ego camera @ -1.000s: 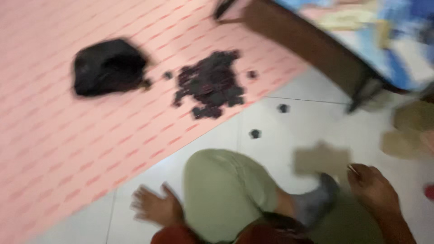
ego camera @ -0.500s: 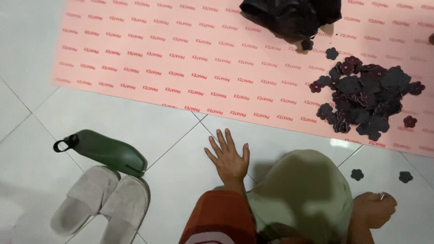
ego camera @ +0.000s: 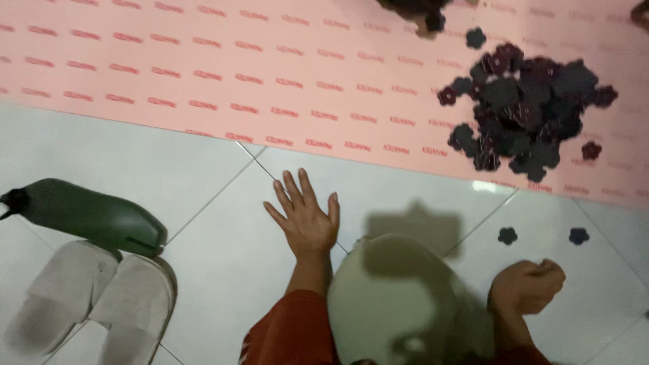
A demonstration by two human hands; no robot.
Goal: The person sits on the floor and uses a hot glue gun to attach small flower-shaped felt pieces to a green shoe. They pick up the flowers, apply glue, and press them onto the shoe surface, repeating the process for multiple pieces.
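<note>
From the head camera, the left hand (ego camera: 305,217) lies flat on the white tiled floor (ego camera: 203,263), palm down with the fingers spread and nothing under it. The right hand (ego camera: 529,285) is curled into a loose fist beside a bent knee in olive trousers (ego camera: 399,304); whether anything sits inside the fist cannot be told. The two hands are well apart, with the knee between them.

Nearest the right hand, two small dark flower-shaped pieces (ego camera: 508,235) rest on the tile, just apart from each other and not touched by either hand. Farther up, a heap of the same dark pieces (ego camera: 524,111) lies on a pink printed sheet (ego camera: 203,74) spread over the floor, with a few strays around it. A black bag (ego camera: 416,8) shows at the top edge of the sheet.

To the left, a dark green bottle (ego camera: 88,215) lies on its side on the tile, touching a pair of pale slippers (ego camera: 94,304).
</note>
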